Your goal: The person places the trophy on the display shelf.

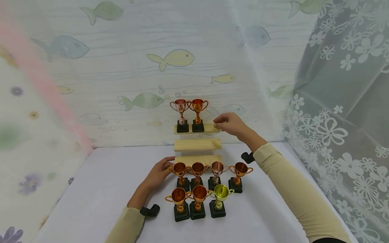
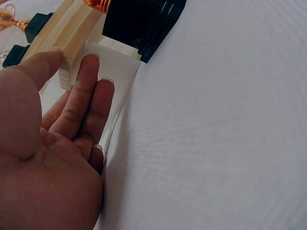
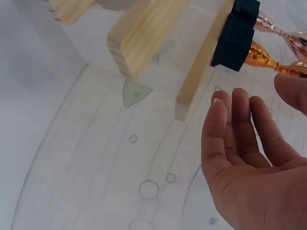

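Just left of the nearer right hand (image 1: 232, 125), whose grip is apart and empty, the orange trophy (image 1: 198, 118) stands upright on the top plank (image 1: 209, 128); the left hand (image 1: 158, 172), also unclamped, touches the lowest plank (image 1: 199, 159).

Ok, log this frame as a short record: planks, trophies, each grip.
Planks: three pale, rectangular wooden planks, stepped
Top plank: shiny pink two-handled trophy, black base; shiny orange two-handled trophy, black base
White-covered table: five orange trophies, one pink, one yellow-green
Left grip: bare, at lowest plank's left end
Right grip: bare, at top plank's right end, holding no trophy
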The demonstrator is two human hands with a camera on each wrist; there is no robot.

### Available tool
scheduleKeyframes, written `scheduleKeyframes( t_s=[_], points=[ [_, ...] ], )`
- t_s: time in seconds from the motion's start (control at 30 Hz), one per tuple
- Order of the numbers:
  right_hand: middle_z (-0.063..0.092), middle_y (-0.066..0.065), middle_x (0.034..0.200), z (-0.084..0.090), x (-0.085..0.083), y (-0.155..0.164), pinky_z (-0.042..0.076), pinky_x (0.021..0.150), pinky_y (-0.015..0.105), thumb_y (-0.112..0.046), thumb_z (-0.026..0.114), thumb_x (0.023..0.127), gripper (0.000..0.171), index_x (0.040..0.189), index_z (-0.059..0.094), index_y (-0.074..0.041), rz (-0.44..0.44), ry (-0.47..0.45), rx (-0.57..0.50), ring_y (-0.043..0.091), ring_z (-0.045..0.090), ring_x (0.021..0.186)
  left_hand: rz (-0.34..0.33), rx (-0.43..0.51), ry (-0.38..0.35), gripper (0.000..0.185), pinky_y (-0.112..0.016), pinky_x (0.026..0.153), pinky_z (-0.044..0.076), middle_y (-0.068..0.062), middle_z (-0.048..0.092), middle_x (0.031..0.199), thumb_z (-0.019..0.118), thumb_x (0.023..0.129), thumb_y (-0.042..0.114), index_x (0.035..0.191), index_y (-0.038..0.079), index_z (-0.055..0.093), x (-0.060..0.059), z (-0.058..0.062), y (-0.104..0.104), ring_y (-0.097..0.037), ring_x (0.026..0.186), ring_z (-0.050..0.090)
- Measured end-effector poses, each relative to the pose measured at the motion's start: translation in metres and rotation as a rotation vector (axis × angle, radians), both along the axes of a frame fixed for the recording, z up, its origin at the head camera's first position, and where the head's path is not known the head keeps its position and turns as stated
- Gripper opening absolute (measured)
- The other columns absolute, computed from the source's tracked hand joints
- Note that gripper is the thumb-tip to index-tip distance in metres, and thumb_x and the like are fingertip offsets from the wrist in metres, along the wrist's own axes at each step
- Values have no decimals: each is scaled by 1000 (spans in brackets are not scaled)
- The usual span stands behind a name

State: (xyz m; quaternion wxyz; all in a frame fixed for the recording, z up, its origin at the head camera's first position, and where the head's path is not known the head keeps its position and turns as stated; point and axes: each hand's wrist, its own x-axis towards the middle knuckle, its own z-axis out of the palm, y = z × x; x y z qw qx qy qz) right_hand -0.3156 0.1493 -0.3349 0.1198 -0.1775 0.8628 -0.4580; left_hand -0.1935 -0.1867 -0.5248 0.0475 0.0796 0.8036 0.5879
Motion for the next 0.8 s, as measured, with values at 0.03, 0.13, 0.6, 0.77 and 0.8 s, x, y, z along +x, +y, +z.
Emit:
scheduleKeyframes(
  t_s=[0.03,0.13,0.6,0.77,0.8],
  points=[
    [65,17,132,-2,2,4,50,101,50,-22,65,106,41,140,65,0,4,-2,1,37,63,117,1,0,-4,48,-25,93,46,-9,75,119,61,110,15,156,9,49,0,-1,1,-18,112,67],
    [67,17,131,-6,10,18,50,101,51,-23,65,106,39,139,65,-2,20,-3,-8,33,64,116,3,-16,-2,48,-26,93,46,-9,75,120,61,109,16,156,9,48,1,0,2,-17,112,67],
    [68,18,135,-30,34,67,53,101,44,-25,62,109,35,136,66,-4,58,-18,-89,33,66,119,26,-31,-18,48,-26,95,45,-8,75,119,61,109,14,155,11,49,1,2,1,-17,113,67],
    [70,15,130,-47,47,84,54,96,36,-21,61,109,33,136,66,-3,72,-24,-107,32,67,117,18,-31,-9,49,-27,95,45,-8,75,119,62,109,14,156,11,49,1,2,2,-18,112,67],
    [70,15,128,-52,50,87,55,95,35,-20,61,110,32,136,65,-3,78,-25,-112,33,67,117,17,-32,-8,49,-27,96,45,-8,75,119,62,109,15,156,11,49,0,2,2,-18,113,67]
  ],
)
